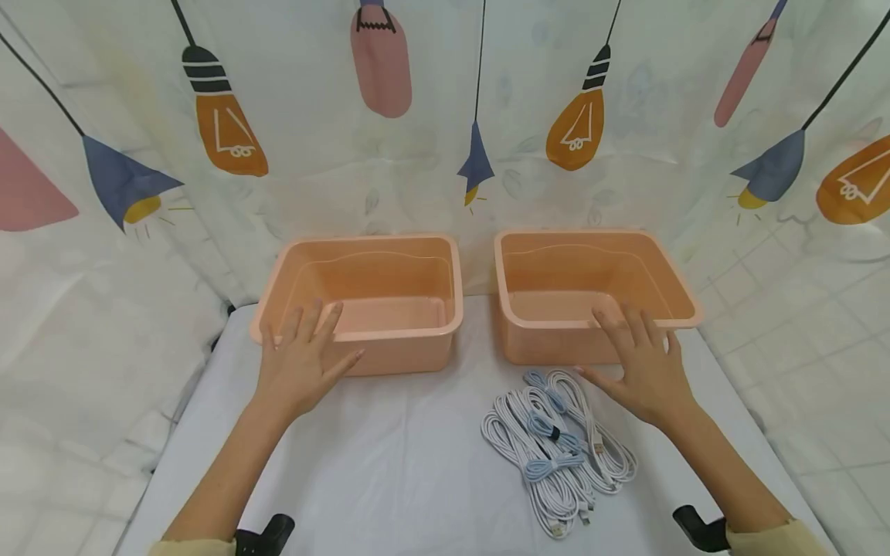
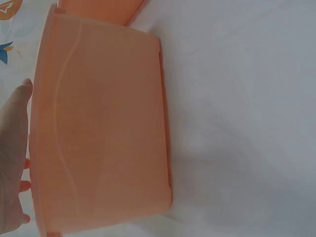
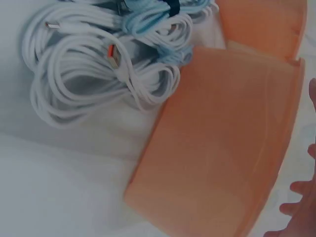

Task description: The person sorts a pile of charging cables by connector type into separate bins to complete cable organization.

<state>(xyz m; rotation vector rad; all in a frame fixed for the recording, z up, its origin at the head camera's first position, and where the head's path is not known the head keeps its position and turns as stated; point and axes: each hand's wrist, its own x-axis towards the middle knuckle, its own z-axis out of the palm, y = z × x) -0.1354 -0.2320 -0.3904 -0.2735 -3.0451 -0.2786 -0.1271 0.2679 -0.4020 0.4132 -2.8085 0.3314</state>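
Note:
Two peach plastic bins stand side by side at the back of the table. Over the front rim of the left bin (image 1: 403, 355) my left hand (image 1: 297, 363) is spread, fingers straight and holding nothing. My right hand (image 1: 643, 367) spreads the same way at the front rim of the right bin (image 1: 542, 344), also with nothing in it. Just left of that hand, in front of the right bin, lies a pile of white and light blue cables (image 1: 556, 448), coiled in bundles. In the right wrist view a cable plug (image 3: 114, 57) with an orange inside shows among the loops.
A white cloth covers the table (image 1: 375, 463). Behind the bins hangs a pale curtain (image 1: 431, 177) printed with lamps and bulbs. Black straps (image 1: 267, 534) sit at both wrists.

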